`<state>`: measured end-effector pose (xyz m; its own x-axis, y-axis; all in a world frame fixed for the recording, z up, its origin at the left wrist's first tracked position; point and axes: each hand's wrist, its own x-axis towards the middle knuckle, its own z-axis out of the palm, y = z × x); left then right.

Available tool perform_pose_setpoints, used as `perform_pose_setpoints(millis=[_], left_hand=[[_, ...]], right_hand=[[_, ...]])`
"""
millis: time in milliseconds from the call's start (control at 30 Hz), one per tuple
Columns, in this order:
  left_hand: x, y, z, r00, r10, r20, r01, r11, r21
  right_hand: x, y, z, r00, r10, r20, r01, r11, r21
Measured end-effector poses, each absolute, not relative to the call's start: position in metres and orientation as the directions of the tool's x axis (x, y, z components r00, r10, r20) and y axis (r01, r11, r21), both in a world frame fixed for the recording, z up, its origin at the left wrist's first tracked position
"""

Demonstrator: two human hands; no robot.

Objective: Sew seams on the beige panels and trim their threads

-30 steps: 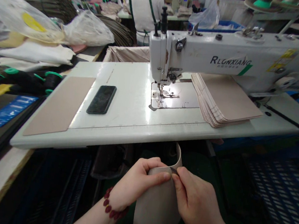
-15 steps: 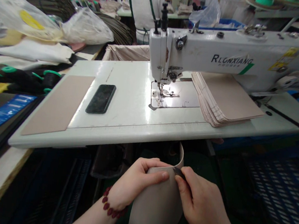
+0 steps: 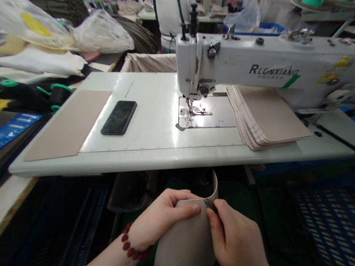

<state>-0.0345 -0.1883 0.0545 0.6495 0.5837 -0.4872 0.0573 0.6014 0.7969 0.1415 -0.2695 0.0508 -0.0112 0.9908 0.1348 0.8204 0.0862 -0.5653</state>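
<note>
Dark red beaded bracelet [image 3: 126, 246]

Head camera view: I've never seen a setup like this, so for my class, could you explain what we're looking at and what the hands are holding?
This view comes from a camera worn on a person's head, looking forward and down. The person's left hand, wearing a red bead bracelet, holds a curved beige sheet. The right hand pinches a small dark tool, perhaps a blade, at the sheet's edge. Ahead stands a white RLONXIANG sewing machine. Its white table holds a smartphone, a flat beige sheet and a stack of beige sheets.
</note>
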Motion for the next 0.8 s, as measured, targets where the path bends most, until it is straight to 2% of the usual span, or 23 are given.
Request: perform_pose_setpoints(millis=[100, 267, 333, 500, 633, 800], left_hand=[[-0.036, -0.187, 0.055, 0.665, 0.563, -0.491, 0.122, 0.567, 0.815], [-0.038, -0.179, 0.062, 0.671, 0.665, -0.328, 0.263, 0.2, 0.944], [-0.039, -0.177, 0.066, 0.678, 0.666, -0.311, 0.296, 0.14, 0.945], [-0.042, -0.177, 0.072, 0.659, 0.638, -0.398, 0.287, 0.277, 0.917], [-0.041, -0.179, 0.07, 0.627, 0.624, -0.467, 0.254, 0.403, 0.879], [-0.041, -0.179, 0.067, 0.62, 0.624, -0.476, 0.214, 0.449, 0.868]], right_hand=[[0.138, -0.269, 0.048, -0.012, 0.983, 0.186, 0.841, 0.111, -0.53], [0.134, -0.268, 0.047, -0.049, 0.975, 0.215, 0.856, 0.152, -0.494], [0.135, -0.267, 0.048, -0.059, 0.978, 0.202, 0.834, 0.159, -0.528], [0.141, -0.267, 0.052, -0.047, 0.995, 0.086, 0.734, 0.092, -0.673], [0.146, -0.268, 0.055, -0.046, 0.999, 0.028, 0.739, 0.053, -0.672], [0.146, -0.267, 0.054, -0.041, 0.998, 0.056, 0.755, 0.068, -0.652]])
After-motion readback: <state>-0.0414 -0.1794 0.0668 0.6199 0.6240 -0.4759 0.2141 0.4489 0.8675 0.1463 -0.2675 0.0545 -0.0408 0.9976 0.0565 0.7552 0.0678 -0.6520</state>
